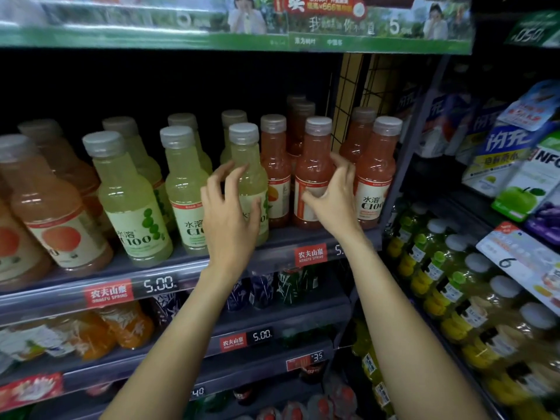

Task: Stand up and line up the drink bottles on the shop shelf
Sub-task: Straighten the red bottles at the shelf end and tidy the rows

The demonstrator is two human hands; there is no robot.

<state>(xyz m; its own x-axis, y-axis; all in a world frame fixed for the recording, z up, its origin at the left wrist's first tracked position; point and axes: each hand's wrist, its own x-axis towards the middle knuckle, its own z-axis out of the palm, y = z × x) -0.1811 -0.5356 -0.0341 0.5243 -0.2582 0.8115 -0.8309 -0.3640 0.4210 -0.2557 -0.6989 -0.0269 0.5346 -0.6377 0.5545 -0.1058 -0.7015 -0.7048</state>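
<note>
Our left hand (230, 213) curls open-fingered around an upright pale-green plastic drink bottle (249, 165). Our right hand (331, 197) grips a pink plastic bottle (312, 165) standing on the grey shop shelf (181, 268).

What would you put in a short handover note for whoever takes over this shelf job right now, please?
Left hand: fingers spread in front of the pale green plastic bottle at the shelf front, no firm grip visible.
Right hand: fingers curled round the pink plastic bottle beside it.
Done: every bottle on the grey shelf stands upright.
Left: the orange-pink bottle behind sits back from the front row; likely pull it forward and turn the held pink bottle's label to face out.
</note>
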